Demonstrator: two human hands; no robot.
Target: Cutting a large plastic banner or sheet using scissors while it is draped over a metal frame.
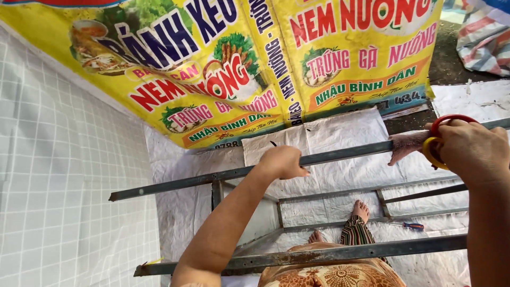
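My left hand (284, 162) is closed around the upper rail (345, 154) of a grey metal angle-iron frame. Farther right along the same rail, my right hand (473, 151) grips scissors (434, 139) with one red and one yellow handle loop. The blades are hidden. A brownish scrap of cloth (406, 144) sits on the rail just left of that hand. The frame's lower rail (345, 254) crosses in front of my patterned clothing, and my bare feet (361, 210) show between the bars.
A screwdriver (410, 226) with a blue and orange handle lies on the white woven sheet (340, 133) under the frame. A yellow printed banner (239, 69) lies beyond it. A white tiled surface (58, 186) fills the left. A striped tarp (486, 37) is at the top right.
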